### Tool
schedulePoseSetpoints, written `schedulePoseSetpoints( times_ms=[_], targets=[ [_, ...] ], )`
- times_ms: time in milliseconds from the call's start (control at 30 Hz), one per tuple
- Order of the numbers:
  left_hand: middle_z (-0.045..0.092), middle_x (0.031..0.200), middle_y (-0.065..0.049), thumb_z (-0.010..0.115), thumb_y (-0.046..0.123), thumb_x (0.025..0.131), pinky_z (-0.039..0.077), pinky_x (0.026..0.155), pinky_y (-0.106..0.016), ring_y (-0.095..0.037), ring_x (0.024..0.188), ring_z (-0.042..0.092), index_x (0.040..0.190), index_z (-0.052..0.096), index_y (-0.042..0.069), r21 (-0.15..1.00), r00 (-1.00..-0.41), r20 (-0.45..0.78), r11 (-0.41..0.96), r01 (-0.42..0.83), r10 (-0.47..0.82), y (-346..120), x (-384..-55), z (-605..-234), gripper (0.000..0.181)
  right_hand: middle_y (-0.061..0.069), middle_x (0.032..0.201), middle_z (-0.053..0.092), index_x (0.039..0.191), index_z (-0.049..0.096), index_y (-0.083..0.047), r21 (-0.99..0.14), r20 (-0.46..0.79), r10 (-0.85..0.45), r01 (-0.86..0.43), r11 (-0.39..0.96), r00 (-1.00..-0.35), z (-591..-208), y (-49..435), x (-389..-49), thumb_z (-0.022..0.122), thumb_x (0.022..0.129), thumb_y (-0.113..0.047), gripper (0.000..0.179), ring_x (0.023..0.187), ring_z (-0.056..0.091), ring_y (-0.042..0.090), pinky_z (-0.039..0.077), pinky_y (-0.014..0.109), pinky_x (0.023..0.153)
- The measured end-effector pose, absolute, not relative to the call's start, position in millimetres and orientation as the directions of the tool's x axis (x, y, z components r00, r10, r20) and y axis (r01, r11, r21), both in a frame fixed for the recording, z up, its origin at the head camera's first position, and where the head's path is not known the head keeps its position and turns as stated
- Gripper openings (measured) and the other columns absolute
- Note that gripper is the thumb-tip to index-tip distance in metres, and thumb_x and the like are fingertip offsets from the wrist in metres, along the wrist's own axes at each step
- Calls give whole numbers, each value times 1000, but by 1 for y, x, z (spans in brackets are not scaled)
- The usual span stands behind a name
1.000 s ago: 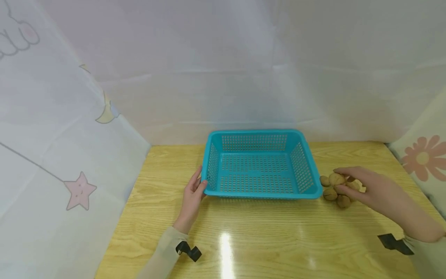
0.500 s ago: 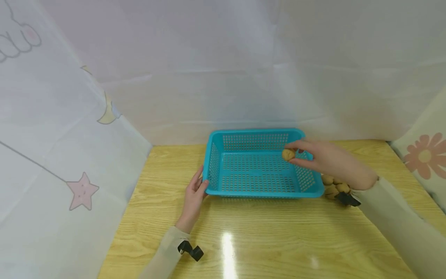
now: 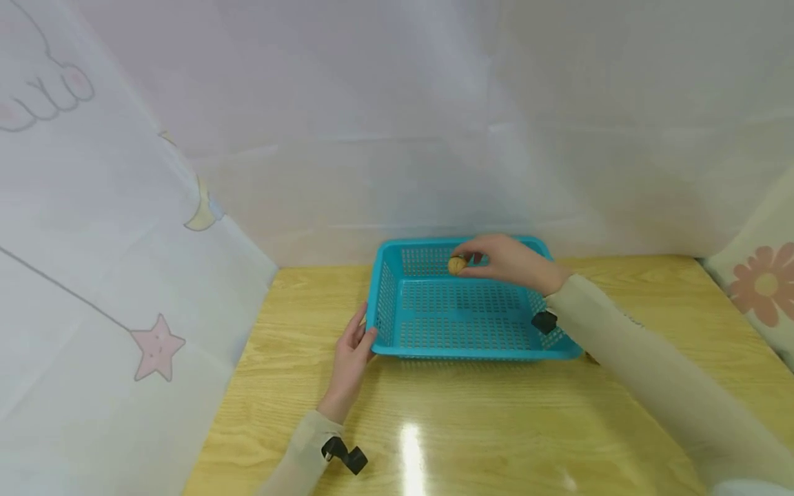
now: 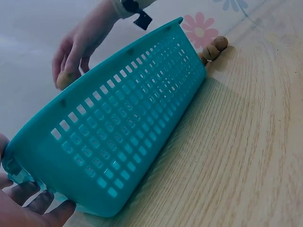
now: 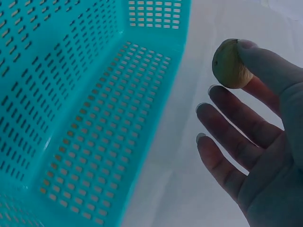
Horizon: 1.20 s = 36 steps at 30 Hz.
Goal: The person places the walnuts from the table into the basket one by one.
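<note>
A blue slotted plastic basket [image 3: 459, 355] stands on the wooden table, with nothing lying inside it. At its left end my left hand [image 3: 349, 365] grips the rim, thumb on top and fingers against the outside wall. Over the far part of the basket my right hand [image 3: 513, 263] pinches a walnut [image 3: 456, 266] between thumb and fingertips. In the right wrist view the walnut [image 5: 228, 66] sits between thumb and index finger while the other fingers spread loosely. Past the basket's far end in the left wrist view lie several walnuts [image 4: 211, 52], mostly hidden by the right forearm in the head view.
The light wood table [image 3: 471, 420] runs up to a pale cloth [image 3: 347, 172] hanging behind the basket. More printed cloth closes in the left and right sides. Each wrist carries a small black mount [image 3: 344, 455].
My right hand has lifted a walnut from the pile at the right and carried it left over the basket. The left hand keeps its hold on the rim.
</note>
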<state>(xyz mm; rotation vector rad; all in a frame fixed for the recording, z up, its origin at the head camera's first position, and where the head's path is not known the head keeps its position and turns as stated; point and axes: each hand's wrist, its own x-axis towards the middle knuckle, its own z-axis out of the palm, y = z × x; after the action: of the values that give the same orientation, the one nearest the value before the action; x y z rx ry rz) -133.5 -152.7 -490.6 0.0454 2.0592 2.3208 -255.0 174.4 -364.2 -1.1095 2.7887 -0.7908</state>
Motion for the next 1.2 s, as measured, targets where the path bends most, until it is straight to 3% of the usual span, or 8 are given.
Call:
schedulePoseSetpoints(
  times_ms=[200,333,467,767,967,1200],
  targets=[
    [45,158,-24,54,13,109,53,104,-46,-42,140,50,166,29,12,992,-999,-7,-124,-13,44,-150,-132,-493,62,5,114,73,132,69,-7,-612,78,-654,-554,565,-753,-394,154,-281,76,98,-22,38,105,68,25,55,50,92],
    [44,158,-24,54,13,109,54,103,-45,-42,140,50,166,27,10,993,-999,0,-115,-6,54,-150,-133,-494,63,7,114,72,133,66,-9,-641,-1,-646,-495,586,-763,-419,143,-293,74,99,-24,38,106,69,29,56,48,92],
    [45,158,-24,54,13,109,55,101,-42,-42,139,51,166,27,10,993,-999,-3,-115,-8,45,-151,-132,-495,63,11,116,71,134,64,-4,-630,-41,-661,-495,599,-749,-444,132,-306,71,101,-22,38,108,68,31,56,47,93],
    [45,158,-24,54,14,110,56,100,-39,-44,141,49,167,26,13,990,-998,-15,-141,-24,67,-150,-122,-498,64,8,113,71,128,66,-8,-567,-112,-687,-522,637,-718,-479,108,-318,74,99,-24,34,106,67,26,53,51,96],
    [45,158,-22,54,16,110,55,101,-40,-41,140,50,167,26,13,991,-997,-16,-129,-25,72,-148,-122,-500,63,11,118,71,131,65,-3,-535,-155,-688,-525,662,-708,-485,104,-322,74,99,-26,40,109,67,27,56,45,91],
    [46,157,-24,53,15,110,55,102,-44,-42,139,51,166,27,11,994,-998,4,-114,-3,57,-150,-125,-501,62,11,115,71,133,65,-3,-522,-160,-674,-518,678,-721,-477,107,-324,73,100,-28,42,107,67,28,53,51,96]
  ],
)
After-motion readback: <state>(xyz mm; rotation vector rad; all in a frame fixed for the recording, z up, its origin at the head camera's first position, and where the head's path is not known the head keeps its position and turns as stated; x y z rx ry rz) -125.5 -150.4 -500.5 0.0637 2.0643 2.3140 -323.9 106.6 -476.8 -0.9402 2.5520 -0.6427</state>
